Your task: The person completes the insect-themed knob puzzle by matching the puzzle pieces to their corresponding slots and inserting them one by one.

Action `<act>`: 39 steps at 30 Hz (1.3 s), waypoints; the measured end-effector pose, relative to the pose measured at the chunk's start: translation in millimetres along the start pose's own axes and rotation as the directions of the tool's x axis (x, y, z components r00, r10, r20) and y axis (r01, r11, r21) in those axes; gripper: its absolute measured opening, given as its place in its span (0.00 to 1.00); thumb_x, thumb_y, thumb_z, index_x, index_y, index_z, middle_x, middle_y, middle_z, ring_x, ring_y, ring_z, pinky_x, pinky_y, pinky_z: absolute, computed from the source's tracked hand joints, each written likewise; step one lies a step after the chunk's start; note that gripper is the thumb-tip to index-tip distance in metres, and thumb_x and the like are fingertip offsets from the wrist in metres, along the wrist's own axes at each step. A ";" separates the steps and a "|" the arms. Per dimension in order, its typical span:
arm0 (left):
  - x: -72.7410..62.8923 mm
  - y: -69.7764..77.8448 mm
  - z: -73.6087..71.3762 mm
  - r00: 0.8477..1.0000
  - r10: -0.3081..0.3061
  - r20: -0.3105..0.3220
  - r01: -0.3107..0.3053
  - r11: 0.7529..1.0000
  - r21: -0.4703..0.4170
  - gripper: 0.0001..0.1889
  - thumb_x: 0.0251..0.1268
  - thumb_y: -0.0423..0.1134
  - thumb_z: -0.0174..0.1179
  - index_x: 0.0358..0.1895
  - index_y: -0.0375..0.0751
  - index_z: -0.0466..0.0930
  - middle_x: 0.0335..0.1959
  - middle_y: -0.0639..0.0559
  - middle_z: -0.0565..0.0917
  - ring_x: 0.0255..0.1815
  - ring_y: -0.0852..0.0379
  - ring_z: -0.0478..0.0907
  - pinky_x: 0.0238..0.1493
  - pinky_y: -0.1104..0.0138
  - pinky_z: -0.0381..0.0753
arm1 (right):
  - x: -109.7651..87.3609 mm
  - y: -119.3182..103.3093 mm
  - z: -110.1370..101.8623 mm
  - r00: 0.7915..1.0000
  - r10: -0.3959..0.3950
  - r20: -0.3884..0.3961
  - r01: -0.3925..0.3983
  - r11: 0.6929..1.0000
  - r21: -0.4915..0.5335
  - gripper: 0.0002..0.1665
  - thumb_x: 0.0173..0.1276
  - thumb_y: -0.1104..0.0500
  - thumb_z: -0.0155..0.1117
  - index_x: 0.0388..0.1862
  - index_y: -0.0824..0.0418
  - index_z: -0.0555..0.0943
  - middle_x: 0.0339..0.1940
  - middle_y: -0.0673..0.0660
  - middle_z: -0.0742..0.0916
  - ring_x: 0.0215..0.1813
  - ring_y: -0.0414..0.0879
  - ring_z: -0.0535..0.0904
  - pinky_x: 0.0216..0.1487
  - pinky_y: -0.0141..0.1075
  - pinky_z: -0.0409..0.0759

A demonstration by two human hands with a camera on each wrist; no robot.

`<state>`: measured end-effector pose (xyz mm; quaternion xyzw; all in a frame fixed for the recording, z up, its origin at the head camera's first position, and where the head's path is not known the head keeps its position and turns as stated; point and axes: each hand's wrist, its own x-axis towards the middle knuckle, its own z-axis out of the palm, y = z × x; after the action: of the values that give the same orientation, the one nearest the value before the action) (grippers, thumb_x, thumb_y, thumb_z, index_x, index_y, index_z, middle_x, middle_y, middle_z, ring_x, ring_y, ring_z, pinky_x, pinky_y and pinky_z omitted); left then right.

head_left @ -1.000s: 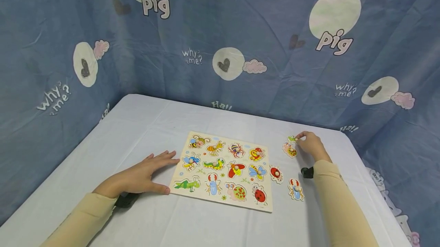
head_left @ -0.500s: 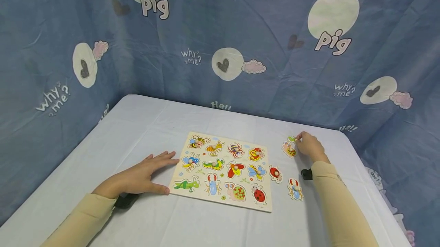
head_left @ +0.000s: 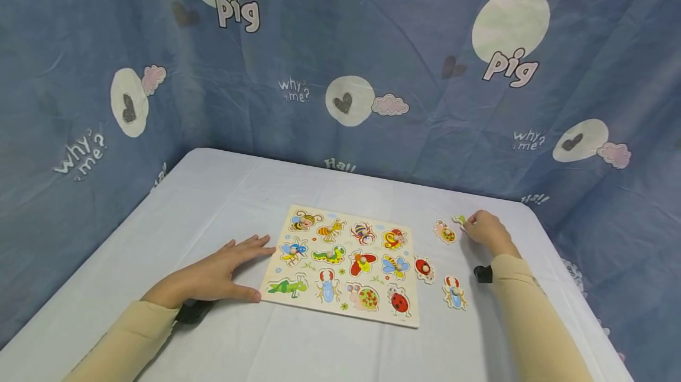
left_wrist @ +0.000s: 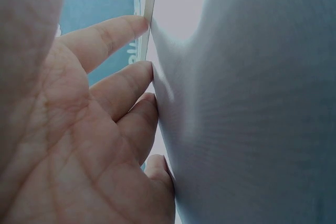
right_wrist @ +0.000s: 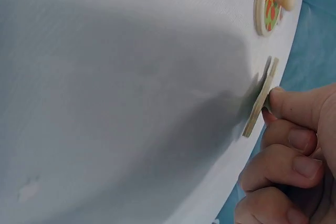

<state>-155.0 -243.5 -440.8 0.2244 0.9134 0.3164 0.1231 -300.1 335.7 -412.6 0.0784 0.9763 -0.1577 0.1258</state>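
Blue printed cloth (head_left: 298, 33) walls in the far side, the white tabletop (head_left: 330, 349) fills the near ground, and there sits the puzzle board (head_left: 383, 298), unmoved, knobbed insects filling its far and middle rows! Left of it, the left hand (head_left: 226, 269) holds its spot, fingers spread, thumb and fingertips at the board's left edge. Over to the right, here's the action: the right hand (head_left: 489, 231) has shifted right, thumb and finger pinching the green piece. Unchanged are the beetle piece (head_left: 455, 294), nearest of the loose ones, the snail piece (head_left: 447, 233) farther off, and the ladybug piece (head_left: 424, 269) just beside the board's right edge. And the little green piece (head_left: 460, 219)? Half a second ago it was right up by the snail's far side; now it's apart, farther right and tilted!
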 end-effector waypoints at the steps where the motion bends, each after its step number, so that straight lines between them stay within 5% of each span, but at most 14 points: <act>1: -0.1 -0.1 0.1 1.000 -0.001 0.001 0.001 1.000 0.000 0.51 0.53 0.63 0.80 0.81 0.52 0.70 0.88 0.41 0.60 0.89 0.30 0.50 0.84 0.26 0.39 | -0.6 1.0 -0.3 1.000 0.003 0.005 -0.003 1.000 -0.001 0.20 0.81 0.54 0.54 0.55 0.71 0.80 0.45 0.66 0.85 0.44 0.56 0.79 0.45 0.47 0.79; 21: -0.6 -0.3 0.3 1.000 0.000 -0.002 0.000 1.000 -0.004 0.50 0.53 0.62 0.80 0.81 0.53 0.71 0.88 0.41 0.60 0.89 0.31 0.50 0.84 0.26 0.40 | -8.3 4.1 -1.3 1.000 0.009 0.014 -0.009 1.000 -0.008 0.21 0.81 0.49 0.58 0.42 0.68 0.80 0.36 0.61 0.80 0.42 0.53 0.77 0.42 0.43 0.76; 32: -0.3 -1.2 0.1 1.000 0.010 -0.001 -0.010 1.000 -0.001 0.51 0.54 0.63 0.80 0.81 0.52 0.70 0.88 0.41 0.60 0.89 0.31 0.50 0.84 0.26 0.40 | -3.0 17.8 1.9 0.996 -0.082 -0.015 0.083 0.990 0.110 0.15 0.80 0.55 0.62 0.53 0.66 0.78 0.44 0.65 0.81 0.44 0.55 0.75 0.44 0.43 0.74; 39: -0.1 -2.4 0.1 1.000 0.013 0.000 -0.013 1.000 0.003 0.50 0.54 0.63 0.80 0.81 0.52 0.70 0.88 0.40 0.60 0.89 0.31 0.50 0.84 0.26 0.40 | -2.6 20.3 5.0 0.992 -0.128 0.006 0.127 0.988 0.088 0.14 0.83 0.57 0.57 0.56 0.67 0.76 0.35 0.59 0.77 0.38 0.52 0.73 0.40 0.40 0.70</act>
<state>-155.7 -245.2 -442.4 0.2306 0.9123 0.3160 0.1208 -292.6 352.8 -422.4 0.0204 0.9707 -0.2085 0.1178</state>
